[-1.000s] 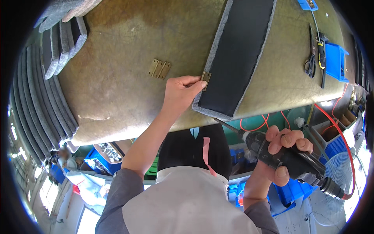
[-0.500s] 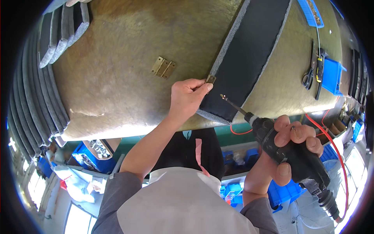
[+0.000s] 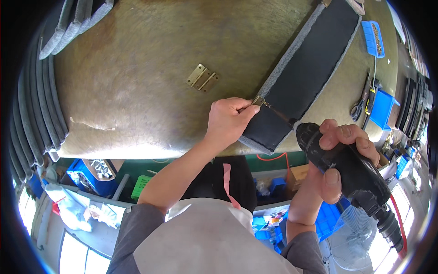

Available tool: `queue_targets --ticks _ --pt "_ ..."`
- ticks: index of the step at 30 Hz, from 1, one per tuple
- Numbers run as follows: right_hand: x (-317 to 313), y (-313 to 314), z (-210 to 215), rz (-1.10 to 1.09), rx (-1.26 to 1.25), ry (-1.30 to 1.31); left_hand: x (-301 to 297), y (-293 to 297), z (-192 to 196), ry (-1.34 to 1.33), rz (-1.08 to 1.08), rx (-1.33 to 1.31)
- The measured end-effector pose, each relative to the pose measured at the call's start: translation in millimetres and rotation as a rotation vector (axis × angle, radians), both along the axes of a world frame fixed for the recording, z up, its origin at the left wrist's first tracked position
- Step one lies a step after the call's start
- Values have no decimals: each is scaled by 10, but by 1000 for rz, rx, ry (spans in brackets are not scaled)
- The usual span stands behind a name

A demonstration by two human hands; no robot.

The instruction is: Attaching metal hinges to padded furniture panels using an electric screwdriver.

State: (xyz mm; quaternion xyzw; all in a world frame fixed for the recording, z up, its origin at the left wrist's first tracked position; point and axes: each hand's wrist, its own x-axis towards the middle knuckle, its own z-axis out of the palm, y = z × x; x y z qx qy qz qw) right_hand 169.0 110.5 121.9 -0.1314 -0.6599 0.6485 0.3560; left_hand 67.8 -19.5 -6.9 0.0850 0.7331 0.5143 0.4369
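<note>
While the left hand (image 3: 228, 121) pinches a small brass hinge (image 3: 258, 101) against the black panel (image 3: 303, 77) on the worn bench (image 3: 137, 91), the right hand (image 3: 335, 160) grips a screwdriver (image 3: 351, 173) just beside it.

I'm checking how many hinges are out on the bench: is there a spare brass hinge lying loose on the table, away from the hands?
Yes, a brass hinge lies alone on the table, apart from the left hand.
</note>
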Motion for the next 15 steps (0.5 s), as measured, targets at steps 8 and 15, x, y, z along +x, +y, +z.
queue_targets --ticks 8,15 --pt "-119 52 -35 84 66 -37 -22 -21 -2 28 -41 -5" --pt "-260 -67 6 -14 111 -113 -35 -40 -3 52 -56 19"
